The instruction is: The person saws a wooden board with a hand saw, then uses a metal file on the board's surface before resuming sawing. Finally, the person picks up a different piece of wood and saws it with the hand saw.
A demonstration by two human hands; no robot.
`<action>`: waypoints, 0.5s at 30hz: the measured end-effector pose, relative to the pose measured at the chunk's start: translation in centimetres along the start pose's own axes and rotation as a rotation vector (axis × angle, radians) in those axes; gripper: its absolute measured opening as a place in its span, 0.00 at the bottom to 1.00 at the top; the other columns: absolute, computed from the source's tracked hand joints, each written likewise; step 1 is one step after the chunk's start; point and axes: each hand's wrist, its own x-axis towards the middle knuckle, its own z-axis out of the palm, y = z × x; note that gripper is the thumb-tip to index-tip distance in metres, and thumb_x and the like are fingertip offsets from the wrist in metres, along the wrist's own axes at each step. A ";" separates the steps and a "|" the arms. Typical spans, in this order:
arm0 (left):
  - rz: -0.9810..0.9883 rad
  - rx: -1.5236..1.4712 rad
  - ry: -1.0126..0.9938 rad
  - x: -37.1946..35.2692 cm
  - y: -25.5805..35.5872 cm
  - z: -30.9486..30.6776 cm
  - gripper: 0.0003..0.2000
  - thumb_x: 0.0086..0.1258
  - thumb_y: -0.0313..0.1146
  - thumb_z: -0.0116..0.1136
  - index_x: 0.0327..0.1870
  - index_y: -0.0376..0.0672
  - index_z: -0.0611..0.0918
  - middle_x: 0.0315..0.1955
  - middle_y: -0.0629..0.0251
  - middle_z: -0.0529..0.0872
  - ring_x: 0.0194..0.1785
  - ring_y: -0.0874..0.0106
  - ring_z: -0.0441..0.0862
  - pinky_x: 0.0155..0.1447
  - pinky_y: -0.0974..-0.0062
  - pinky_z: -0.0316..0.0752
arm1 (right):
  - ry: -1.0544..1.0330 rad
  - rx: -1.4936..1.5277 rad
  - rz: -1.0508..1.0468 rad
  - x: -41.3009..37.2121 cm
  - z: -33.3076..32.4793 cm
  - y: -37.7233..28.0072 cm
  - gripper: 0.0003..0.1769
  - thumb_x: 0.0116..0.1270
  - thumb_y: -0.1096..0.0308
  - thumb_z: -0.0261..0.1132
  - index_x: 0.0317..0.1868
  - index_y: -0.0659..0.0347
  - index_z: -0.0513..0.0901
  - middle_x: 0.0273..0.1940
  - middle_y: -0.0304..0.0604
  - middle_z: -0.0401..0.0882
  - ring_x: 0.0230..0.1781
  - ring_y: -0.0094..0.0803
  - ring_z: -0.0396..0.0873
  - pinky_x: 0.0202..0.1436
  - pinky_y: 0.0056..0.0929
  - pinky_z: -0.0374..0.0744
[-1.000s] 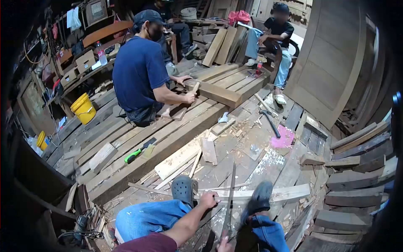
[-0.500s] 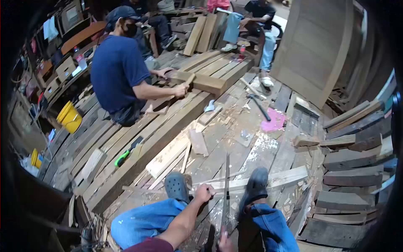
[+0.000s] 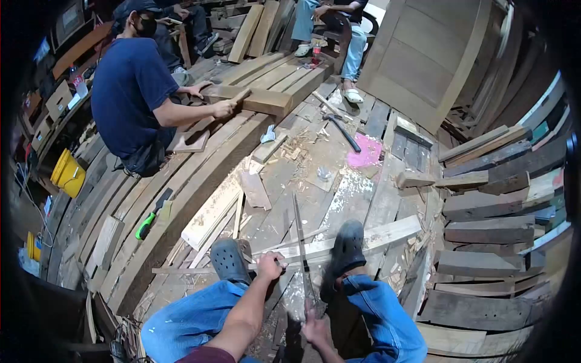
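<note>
While the person sits on the floor [image 3: 284, 181] in the head view, a long plank [image 3: 387, 233] lies flat across in front of them. The left shoe [image 3: 230, 260] and the right shoe [image 3: 346, 247] both stand on the plank, one on each side of the saw [image 3: 301, 242]. I think the feet press it down so it cannot slide. The left hand [image 3: 270, 264] is closed on the plank just beside the left shoe, likely to steady it more. The right hand [image 3: 316, 330] is low at the bottom edge, wrapped tight round the saw handle. The thin blade points away from the person and crosses the plank between the two shoes. Pale sawdust [image 3: 351, 187] lies on the floor past the plank. Far up on the left a co-worker [image 3: 130, 91] in a blue shirt sits on the floor boards with one hand on a thick beam [image 3: 254, 100] and a small stick in the other. A green tool [image 3: 151, 215] lies on the boards between that person and the left shoe. A yellow bucket [image 3: 68, 174] stands at the left edge. A hammer [image 3: 342, 130] lies next to a pink patch [image 3: 366, 151]. Dark boards [image 3: 490, 212] are stacked at the right, well away from the saw.
</note>
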 end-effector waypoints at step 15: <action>0.007 -0.125 0.007 0.8 -0.2 0.5 0.10 0.51 0.39 0.70 0.33 0.51 0.87 0.38 0.58 0.84 0.49 0.55 0.79 0.61 0.57 0.66 | -0.009 0.250 -0.114 -1.7 0.3 1.2 0.36 0.76 0.41 0.43 0.19 0.60 0.75 0.14 0.36 0.70 0.16 0.22 0.71 0.20 0.28 0.68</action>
